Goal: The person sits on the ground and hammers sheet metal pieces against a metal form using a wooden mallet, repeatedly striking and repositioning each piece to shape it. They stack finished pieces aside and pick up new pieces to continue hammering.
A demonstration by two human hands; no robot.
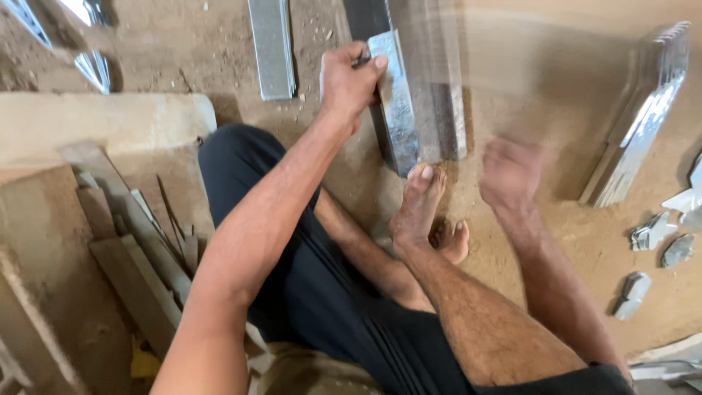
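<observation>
Floor: sandy brown dirt floor (512,44) carries everything.
Foot: bare foot (418,208) presses the near end of the shiny grey metal strip (398,110).
Right hand: right hand (510,172) is blurred, just right of the strip; fingers cannot be told.
Left hand: left hand (349,82) is clenched on the strip's far left edge.
Strip: long way runs near to far.
Around: flat wood pieces (131,249) near left; stacked metal strips (636,124) far right.
</observation>
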